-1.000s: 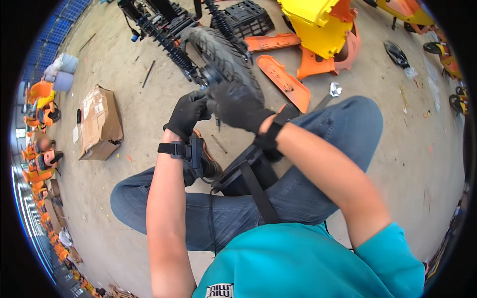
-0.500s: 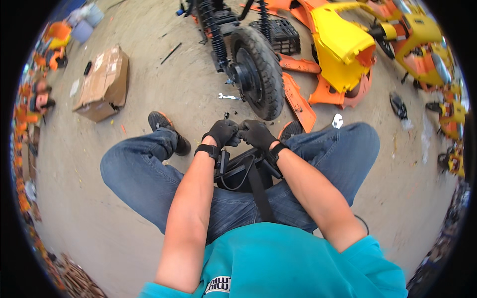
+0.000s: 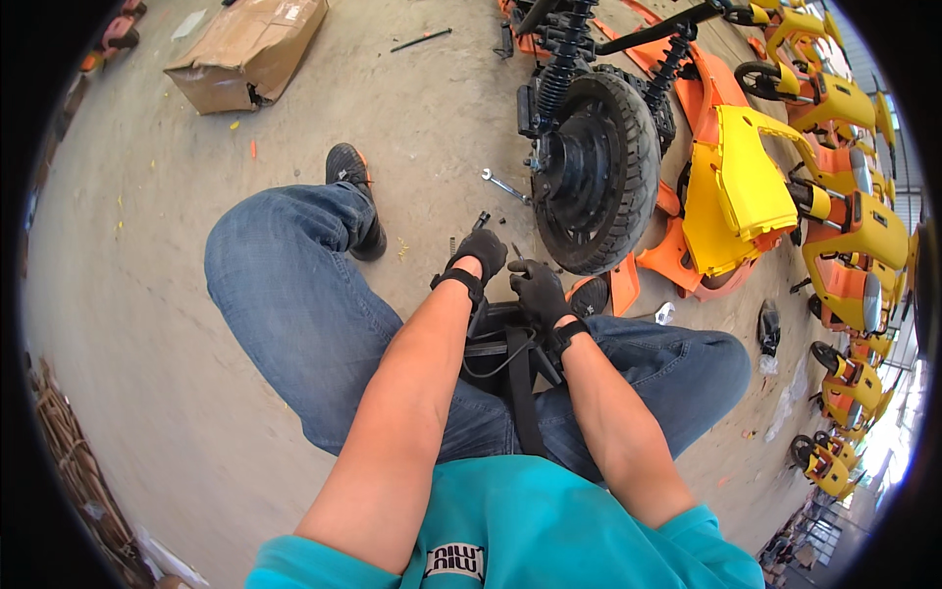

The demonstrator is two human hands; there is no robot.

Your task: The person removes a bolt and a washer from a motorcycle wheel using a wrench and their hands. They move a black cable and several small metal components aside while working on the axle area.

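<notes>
Concrete floor spreads around me, with a cardboard box at the far left and a dark rod right of it. My left hand is curled in its black glove; a small dark part shows just beyond it, and I cannot tell whether I hold that. Near the wheel, a wrench lies on the ground. My right hand pinches a thin metal piece narrowly, its tip pointing up between my gloves. Farther right stand the wheel, a yellow panel and parked scooters.
</notes>
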